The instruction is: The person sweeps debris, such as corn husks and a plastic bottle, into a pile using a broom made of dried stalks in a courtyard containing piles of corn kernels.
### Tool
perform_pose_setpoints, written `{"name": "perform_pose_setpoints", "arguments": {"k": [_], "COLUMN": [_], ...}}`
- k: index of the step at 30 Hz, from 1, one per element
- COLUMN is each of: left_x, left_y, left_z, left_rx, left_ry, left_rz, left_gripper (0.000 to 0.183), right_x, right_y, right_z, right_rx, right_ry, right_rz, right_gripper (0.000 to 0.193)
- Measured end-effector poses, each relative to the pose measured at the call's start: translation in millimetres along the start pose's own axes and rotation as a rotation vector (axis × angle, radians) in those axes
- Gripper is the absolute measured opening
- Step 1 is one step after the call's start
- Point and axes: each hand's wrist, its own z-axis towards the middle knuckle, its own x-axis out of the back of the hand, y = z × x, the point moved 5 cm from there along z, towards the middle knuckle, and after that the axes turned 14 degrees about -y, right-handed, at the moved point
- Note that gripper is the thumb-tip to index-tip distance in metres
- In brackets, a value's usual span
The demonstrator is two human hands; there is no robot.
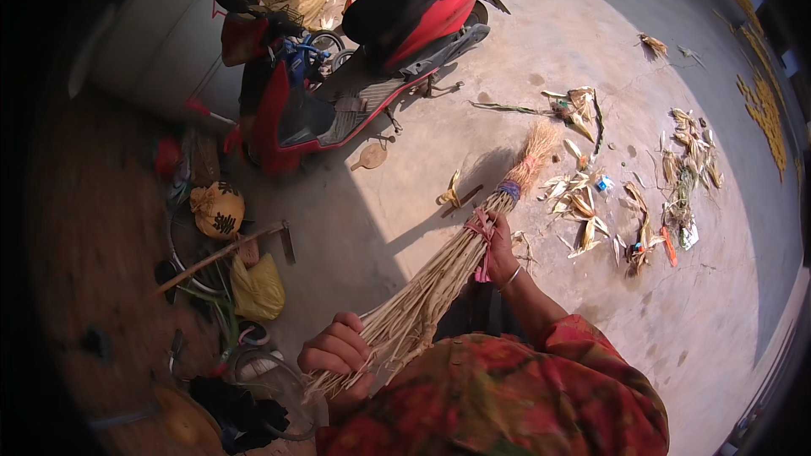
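A straw broom (439, 274) lies slantwise across the front of my body. Dark cord and pink strips bind it near its upper right end, where fine reddish bristles fan out. My right hand (502, 252) is closed round the broom just below the dark binding, beside the pink strips; a bracelet circles that wrist. At the lower left, my left hand (338, 348) has its fingers curled over the loose, spread stalk ends. Its palm side is hidden.
A red scooter (363, 101) stands at the upper left. Below it are a hoe (224, 257), a yellow bag (258, 287) and other clutter along the left. Dry corn husks (581, 207) and scraps litter the concrete floor to the right. A flat round-ended piece (370, 155) lies near the scooter.
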Motion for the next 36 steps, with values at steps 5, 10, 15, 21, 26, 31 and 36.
{"name": "perform_pose_setpoints", "arguments": {"k": [5,10,15,21,26,31,36], "left_x": [28,29,20,12,-22,-51,-72], "left_y": [88,154,128,58,6,-25,-7], "left_z": [-59,-115,-141,-146,-88,-50,26], "left_rx": [-0.031,0.177,0.095,0.044,0.09,0.01,-0.009], "left_ry": [0.157,0.061,0.114,0.271,0.28,0.18,-0.025], "left_rz": [0.228,0.38,0.344,0.039,-0.026,-0.04,0.089], "left_gripper": [0.035,0.035,0.031,0.031,0.025,0.035,0.034], "right_x": [-40,-43,13,68,80,64,29], "right_y": [128,249,286,177,58,-31,-48], "right_z": [-12,-30,-42,-65,-40,-29,-2], "right_rx": [-0.279,-0.495,-0.529,-0.294,0.026,0.172,0.12], "right_ry": [-0.252,-0.299,-0.231,-0.096,0.05,-0.001,-0.16], "right_rz": [0.19,0.184,0.084,-0.057,-0.141,-0.119,0.039], "right_gripper": [0.035,0.032,0.035,0.045,0.045,0.04,0.035]}}
